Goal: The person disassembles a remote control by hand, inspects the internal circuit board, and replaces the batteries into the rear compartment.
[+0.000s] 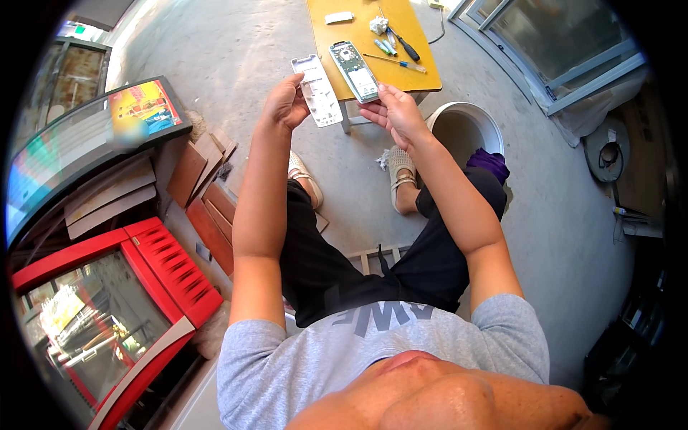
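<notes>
My left hand [285,106] grips a white plastic shell half [320,97], its ribbed inner side facing up. In my right hand [396,115] is the other half of what looks like a remote control [351,66], pinched at its near end. A green circuit board and a pale screen panel show in it. The two halves are apart, side by side at the near edge of the yellow table [326,36]. Beyond them on the tabletop lie a dark-handled screwdriver [409,50], a thin screwdriver with a clear blue handle [411,66], and small green batteries [385,47].
A small white cover [339,17] and crumpled tissue [378,26] rest on the table. A white bucket [491,125] stands right of my knees, by purple cloth [489,163]. Left are a red-framed glass cabinet [172,269] and wooden boards [190,172]. A glass-paned frame [559,64] stands right.
</notes>
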A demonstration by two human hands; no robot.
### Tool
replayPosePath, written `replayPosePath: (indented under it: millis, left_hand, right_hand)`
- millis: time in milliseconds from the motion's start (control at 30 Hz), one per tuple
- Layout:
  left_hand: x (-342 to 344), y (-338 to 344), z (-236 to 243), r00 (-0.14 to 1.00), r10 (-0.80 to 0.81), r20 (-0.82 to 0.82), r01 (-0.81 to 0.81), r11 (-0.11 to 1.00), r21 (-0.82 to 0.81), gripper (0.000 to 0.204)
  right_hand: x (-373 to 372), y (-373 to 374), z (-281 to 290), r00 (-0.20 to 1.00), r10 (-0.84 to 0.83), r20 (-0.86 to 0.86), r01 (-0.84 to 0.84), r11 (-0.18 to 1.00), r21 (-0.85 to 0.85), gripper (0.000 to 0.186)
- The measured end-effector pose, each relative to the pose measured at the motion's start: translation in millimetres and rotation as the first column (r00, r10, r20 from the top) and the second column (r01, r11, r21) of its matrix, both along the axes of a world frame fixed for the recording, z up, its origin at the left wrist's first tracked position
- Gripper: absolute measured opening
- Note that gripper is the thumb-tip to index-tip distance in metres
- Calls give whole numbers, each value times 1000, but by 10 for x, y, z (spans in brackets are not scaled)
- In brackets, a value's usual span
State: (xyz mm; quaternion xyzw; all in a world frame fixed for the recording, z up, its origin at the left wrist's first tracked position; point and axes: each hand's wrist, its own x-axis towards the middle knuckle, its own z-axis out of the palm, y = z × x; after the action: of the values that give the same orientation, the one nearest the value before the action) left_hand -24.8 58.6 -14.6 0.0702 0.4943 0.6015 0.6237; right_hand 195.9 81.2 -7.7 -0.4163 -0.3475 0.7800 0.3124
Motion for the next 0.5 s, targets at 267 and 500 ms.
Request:
replayPosePath:
  millis: [267, 500]
  left_hand:
    - [120, 116, -108, 998, 48, -46, -47, 999, 14, 34]
    - [356, 290, -109, 995, 12, -95, 2, 989, 145, 34]
  right_hand:
    - [11, -7, 71, 993, -32, 109, 17, 990, 143, 38]
    - [152, 39, 154, 992, -105, 63, 84, 957, 278, 34]
